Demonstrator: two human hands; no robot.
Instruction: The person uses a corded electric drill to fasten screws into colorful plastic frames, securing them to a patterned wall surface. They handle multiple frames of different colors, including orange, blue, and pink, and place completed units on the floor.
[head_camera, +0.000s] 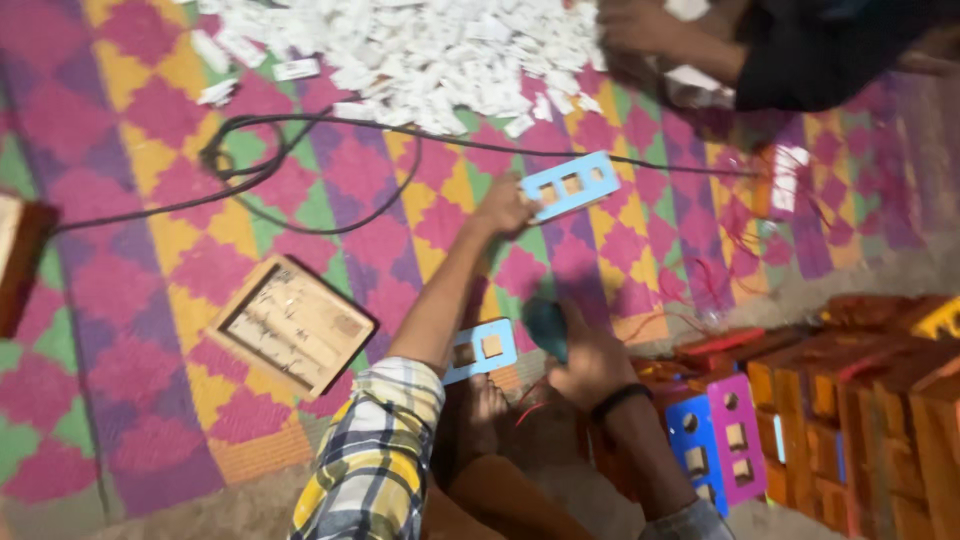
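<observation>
The left hand grips the near end of a thin, stiff, light blue plate, fingers closed; the right hand, nearer than that plate, clasps a teal tool.

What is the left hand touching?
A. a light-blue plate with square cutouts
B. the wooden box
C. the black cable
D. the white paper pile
A: the left hand is stretched out onto the end of the light-blue plate lying on the mat, apart from pile, cable and box.

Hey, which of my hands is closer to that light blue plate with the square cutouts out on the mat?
Left. Your left hand grips one end of the light blue plate. Your right hand is back near your lap, holding a dark teal tool.
</observation>
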